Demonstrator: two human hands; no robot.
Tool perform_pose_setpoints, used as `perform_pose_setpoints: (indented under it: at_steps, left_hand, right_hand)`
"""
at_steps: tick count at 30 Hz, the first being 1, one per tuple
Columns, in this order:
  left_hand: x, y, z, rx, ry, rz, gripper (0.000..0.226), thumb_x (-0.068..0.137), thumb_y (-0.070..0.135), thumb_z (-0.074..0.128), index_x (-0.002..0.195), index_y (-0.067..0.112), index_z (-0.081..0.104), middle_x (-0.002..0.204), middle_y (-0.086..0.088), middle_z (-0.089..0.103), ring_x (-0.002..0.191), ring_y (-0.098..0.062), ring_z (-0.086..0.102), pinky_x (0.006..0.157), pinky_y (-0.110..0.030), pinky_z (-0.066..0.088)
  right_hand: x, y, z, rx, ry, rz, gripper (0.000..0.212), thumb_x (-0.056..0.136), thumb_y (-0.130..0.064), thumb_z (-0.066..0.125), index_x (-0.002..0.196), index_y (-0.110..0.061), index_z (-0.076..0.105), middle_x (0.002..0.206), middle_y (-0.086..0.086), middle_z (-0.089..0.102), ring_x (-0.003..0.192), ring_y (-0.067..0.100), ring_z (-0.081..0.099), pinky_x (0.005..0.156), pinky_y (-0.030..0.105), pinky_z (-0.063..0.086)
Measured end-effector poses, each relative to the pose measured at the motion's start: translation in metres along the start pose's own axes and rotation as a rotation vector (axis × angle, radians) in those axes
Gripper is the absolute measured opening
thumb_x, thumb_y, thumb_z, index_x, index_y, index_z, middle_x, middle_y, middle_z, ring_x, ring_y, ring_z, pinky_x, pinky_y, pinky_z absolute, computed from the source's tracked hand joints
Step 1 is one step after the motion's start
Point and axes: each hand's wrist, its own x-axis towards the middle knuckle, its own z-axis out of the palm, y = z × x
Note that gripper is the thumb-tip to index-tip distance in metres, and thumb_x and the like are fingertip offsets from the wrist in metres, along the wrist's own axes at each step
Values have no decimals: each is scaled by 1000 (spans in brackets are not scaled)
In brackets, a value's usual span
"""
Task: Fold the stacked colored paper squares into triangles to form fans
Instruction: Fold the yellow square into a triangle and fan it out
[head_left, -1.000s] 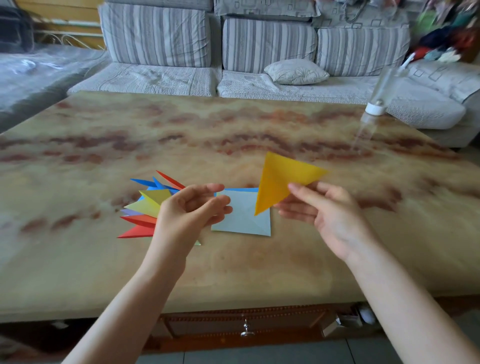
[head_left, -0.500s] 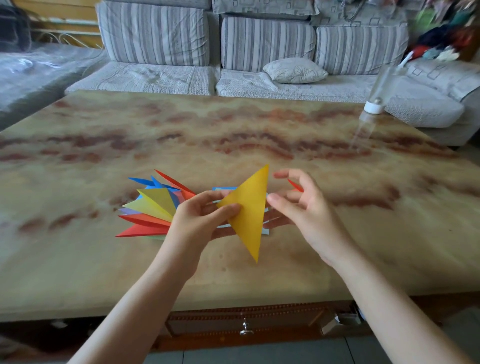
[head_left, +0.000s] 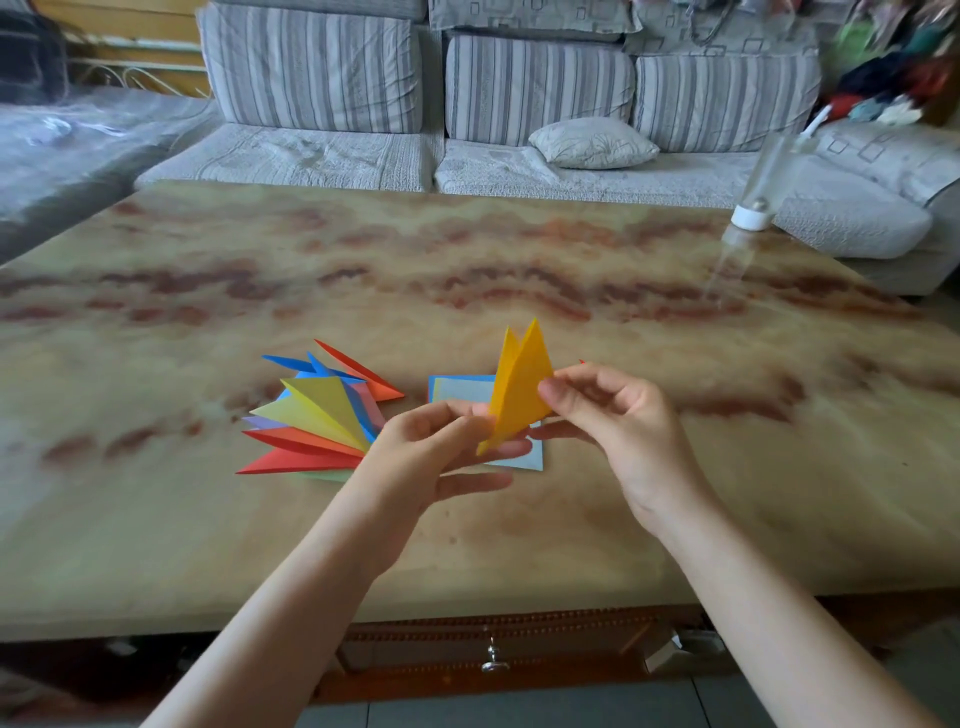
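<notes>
Left hand (head_left: 427, 448), right hand (head_left: 621, 428) pinch triangle (head_left: 519, 396).

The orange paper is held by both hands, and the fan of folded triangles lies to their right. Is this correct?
No. In the head view the fan of folded triangles lies left of the hands; the left hand and right hand hold the orange paper.

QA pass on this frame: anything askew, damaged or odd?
No damage or spill. Orange paper, pinched by left hand and right hand, shows two tips not lined up, likely mid-fold. Clear bottle stands close to the table's far right edge.
</notes>
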Motion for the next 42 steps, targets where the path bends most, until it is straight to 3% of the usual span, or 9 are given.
perform_pose_setpoints:
  at_steps: [6,11,14,22,24,27,30,36,42]
  left_hand:
    - [2,1,2,125,140,59,32,93,34,50,93,9,70,90,-3,75,85,-15,72,71,-29,58]
    - [2,5,2,62,217,214,36,80,30,61,111,12,65,95,-3,75,89,-13,71,72,-23,58]
    - [2,3,1,75,219,263,33,74,21,69,107,16,66,91,-2,76,88,-12,71,71,-21,56]
    - [0,2,2,-1,234,321,19,77,7,69,95,11,69,87,-4,76,82,-12,71,67,-19,54]
    - [-1,2,4,-16,230,318,20,77,7,69,96,12,68,87,-4,76,81,-12,72,66,-19,54]
    - [-2,3,6,-31,217,314,23,76,7,70,98,13,68,87,-4,76,80,-11,71,65,-19,54]
    - [-3,3,6,-21,218,313,23,76,7,70,99,13,68,87,-4,76,80,-12,71,66,-19,54]
    - [-2,6,3,77,230,270,17,76,10,73,93,13,71,81,-3,76,77,-12,72,64,-19,55]
    - [0,1,3,279,318,375,10,73,11,75,73,21,73,68,5,74,63,-6,68,64,-18,55]
  right_hand:
    - [0,-3,-3,25,15,17,17,79,-2,68,93,-11,67,75,4,71,69,15,66,62,27,55]
    - [-2,-4,0,-36,-81,16,15,79,3,68,88,-10,70,77,0,73,68,9,65,59,21,53]
    - [-5,-4,1,-93,-131,16,15,81,4,67,89,-9,71,79,4,72,68,10,65,59,22,52]
    - [-8,-5,8,-81,-72,90,23,66,-27,73,84,-13,71,73,5,72,63,11,64,58,23,53]
    - [-9,-5,11,-73,-61,103,22,65,-27,72,80,-12,71,68,5,71,63,16,66,60,25,55]
    - [-9,-5,12,-61,-20,101,20,66,-27,73,78,-11,71,77,19,73,75,40,69,72,40,56]
    - [-9,-7,12,-62,0,94,19,66,-27,74,77,-11,71,80,22,72,79,46,67,75,43,54]
    - [-8,-7,8,-175,-26,62,7,76,-14,74,78,-8,72,75,16,73,67,23,67,73,42,54]
    - [-10,-9,6,-230,-66,53,14,69,-24,77,76,-13,73,74,9,74,66,13,65,68,26,50]
